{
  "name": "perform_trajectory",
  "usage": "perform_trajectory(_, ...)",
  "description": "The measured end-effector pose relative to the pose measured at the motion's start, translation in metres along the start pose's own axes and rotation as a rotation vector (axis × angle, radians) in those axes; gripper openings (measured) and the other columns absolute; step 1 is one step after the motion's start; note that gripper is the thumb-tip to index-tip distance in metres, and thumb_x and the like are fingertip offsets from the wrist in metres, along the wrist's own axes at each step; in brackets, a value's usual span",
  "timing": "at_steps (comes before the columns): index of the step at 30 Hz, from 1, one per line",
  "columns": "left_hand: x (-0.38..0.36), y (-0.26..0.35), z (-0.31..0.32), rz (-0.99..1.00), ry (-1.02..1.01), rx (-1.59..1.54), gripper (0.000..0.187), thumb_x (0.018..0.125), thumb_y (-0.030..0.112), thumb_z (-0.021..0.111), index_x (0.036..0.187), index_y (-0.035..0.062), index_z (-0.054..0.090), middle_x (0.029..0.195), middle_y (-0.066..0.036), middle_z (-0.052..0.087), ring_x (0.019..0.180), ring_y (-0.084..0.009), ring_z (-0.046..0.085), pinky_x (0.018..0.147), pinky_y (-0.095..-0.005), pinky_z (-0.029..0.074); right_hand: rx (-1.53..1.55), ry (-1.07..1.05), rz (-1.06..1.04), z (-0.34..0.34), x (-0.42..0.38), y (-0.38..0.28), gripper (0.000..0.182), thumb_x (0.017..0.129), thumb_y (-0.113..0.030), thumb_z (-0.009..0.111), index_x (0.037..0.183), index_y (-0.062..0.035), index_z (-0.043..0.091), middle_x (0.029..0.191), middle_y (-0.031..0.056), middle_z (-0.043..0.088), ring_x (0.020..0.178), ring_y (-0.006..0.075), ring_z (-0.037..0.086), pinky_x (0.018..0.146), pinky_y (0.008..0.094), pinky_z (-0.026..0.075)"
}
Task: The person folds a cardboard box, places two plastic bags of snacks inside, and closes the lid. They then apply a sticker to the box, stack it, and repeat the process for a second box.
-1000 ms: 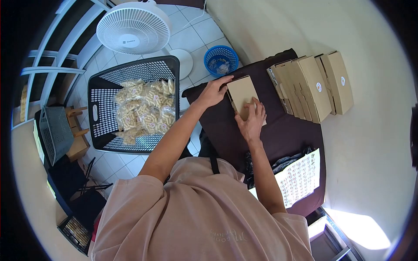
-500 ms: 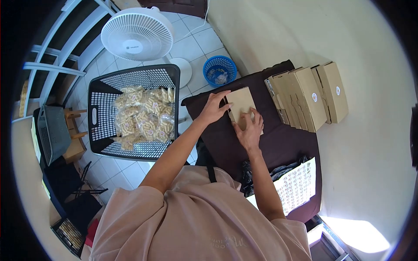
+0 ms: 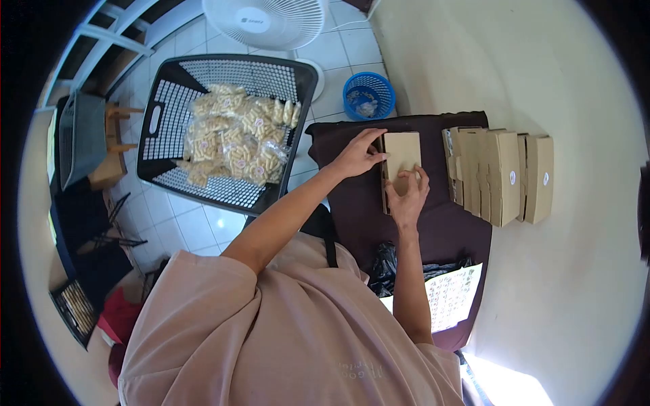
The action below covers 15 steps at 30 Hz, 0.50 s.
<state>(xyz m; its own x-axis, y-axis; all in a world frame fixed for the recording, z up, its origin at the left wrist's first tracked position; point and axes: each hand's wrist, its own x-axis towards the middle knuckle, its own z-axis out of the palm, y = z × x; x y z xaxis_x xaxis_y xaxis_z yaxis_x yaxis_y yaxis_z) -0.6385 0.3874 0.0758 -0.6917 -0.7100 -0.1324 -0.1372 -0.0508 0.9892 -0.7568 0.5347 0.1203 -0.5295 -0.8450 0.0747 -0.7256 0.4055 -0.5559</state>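
A small brown cardboard box lies on the dark cloth-covered table in front of me. My left hand grips its left edge near the far corner, thumb and fingers closed around the side. My right hand is on the nearer half of the box, thumb at the left edge and fingers bent onto the top. The hands partly hide the left side and near end of the box. To its right, a row of similar cardboard boxes leans together, two of them showing round stickers.
A black basket of bagged, finger-shaped pale snacks stands left of the table. Beyond are a white fan and a blue bin. A printed sheet and black plastic bag lie near my right forearm. A wall borders the right.
My view has turned, so the basket, table and boxes appear shifted and rotated. Both hands stay on the box, with the left hand's thumb now closer to its left edge.
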Motion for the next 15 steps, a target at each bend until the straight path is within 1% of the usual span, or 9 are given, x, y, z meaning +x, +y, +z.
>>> perform_trajectory(2, 0.0, 0.001, 0.0, 0.005, -0.005, -0.014, 0.063, 0.086, 0.012, 0.074, 0.14, 0.0003, 0.044, 0.133, -0.015, 0.047, 0.09, -0.0199, 0.063, 0.079, -0.0299, 0.058, 0.002, -0.009, -0.011, 0.002, -0.001, 0.003, 0.035, 0.072, -0.018, 0.081, 0.099, -0.0099, 0.062, 0.132, 0.0169, 0.046, 0.121, 0.0427, 0.044, 0.099, 0.0543, 0.039)
perform_trajectory(7, -0.001, -0.004, 0.001, 0.047, 0.019, -0.002, 0.061, 0.086, 0.011, 0.073, 0.138, -0.0006, 0.045, 0.135, -0.016, 0.045, 0.093, -0.0212, 0.063, 0.082, -0.0307, 0.057, -0.026, 0.001, 0.008, 0.003, -0.002, 0.0, 0.035, 0.072, -0.017, 0.082, 0.099, -0.0097, 0.061, 0.132, 0.016, 0.047, 0.122, 0.0413, 0.046, 0.1, 0.0528, 0.039)
perform_trajectory(9, 0.0, -0.002, -0.001, 0.03, -0.036, -0.007, 0.067, 0.086, 0.012, 0.073, 0.144, 0.0037, 0.04, 0.137, -0.015, 0.044, 0.098, -0.0226, 0.063, 0.083, -0.0321, 0.059, -0.01, 0.007, -0.007, 0.004, -0.001, 0.0, 0.035, 0.072, -0.017, 0.082, 0.099, -0.0096, 0.061, 0.132, 0.016, 0.047, 0.122, 0.0407, 0.046, 0.101, 0.0521, 0.039)
perform_trajectory(10, -0.001, 0.0, -0.001, 0.028, -0.031, -0.009, 0.067, 0.086, 0.012, 0.073, 0.144, 0.0037, 0.04, 0.137, -0.015, 0.044, 0.098, -0.0226, 0.063, 0.083, -0.0321, 0.059, 0.006, 0.021, -0.016, 0.004, -0.001, 0.001, 0.034, 0.073, -0.017, 0.082, 0.099, -0.0095, 0.061, 0.132, 0.016, 0.047, 0.122, 0.0402, 0.046, 0.101, 0.0513, 0.038)
perform_trajectory(11, -0.002, 0.002, -0.001, -0.008, -0.008, -0.048, 0.068, 0.087, 0.011, 0.073, 0.145, 0.0041, 0.038, 0.137, -0.016, 0.043, 0.1, -0.0225, 0.063, 0.084, -0.0322, 0.059, 0.006, 0.016, -0.019, 0.002, -0.001, 0.002, 0.034, 0.073, -0.017, 0.082, 0.099, -0.0095, 0.061, 0.132, 0.016, 0.047, 0.122, 0.0402, 0.046, 0.101, 0.0513, 0.038)
perform_trajectory(13, -0.007, 0.001, 0.001, -0.046, 0.018, -0.088, 0.069, 0.087, 0.011, 0.072, 0.146, 0.0046, 0.036, 0.137, -0.018, 0.042, 0.101, -0.0225, 0.063, 0.084, -0.0323, 0.059, 0.103, -0.008, 0.061, -0.003, 0.002, 0.001, 0.034, 0.074, -0.016, 0.082, 0.099, -0.0082, 0.06, 0.132, 0.0168, 0.047, 0.124, 0.0392, 0.046, 0.102, 0.0491, 0.038)
perform_trajectory(14, -0.011, -0.002, 0.003, -0.074, 0.028, -0.108, 0.07, 0.088, 0.01, 0.071, 0.147, 0.0054, 0.035, 0.134, -0.018, 0.046, 0.099, -0.0226, 0.065, 0.084, -0.0328, 0.059, 0.103, -0.011, 0.061, -0.004, 0.003, 0.001, 0.034, 0.074, -0.016, 0.082, 0.099, -0.0082, 0.06, 0.132, 0.0168, 0.047, 0.124, 0.0392, 0.046, 0.102, 0.0491, 0.038)
perform_trajectory(15, -0.014, -0.002, 0.006, -0.103, 0.036, -0.127, 0.07, 0.089, 0.009, 0.07, 0.148, 0.0061, 0.033, 0.13, -0.019, 0.049, 0.098, -0.0227, 0.066, 0.084, -0.0333, 0.059, 0.108, -0.008, 0.064, -0.005, 0.004, 0.0, 0.033, 0.074, -0.016, 0.082, 0.098, -0.0063, 0.061, 0.128, 0.0183, 0.049, 0.123, 0.0378, 0.047, 0.103, 0.0463, 0.039)
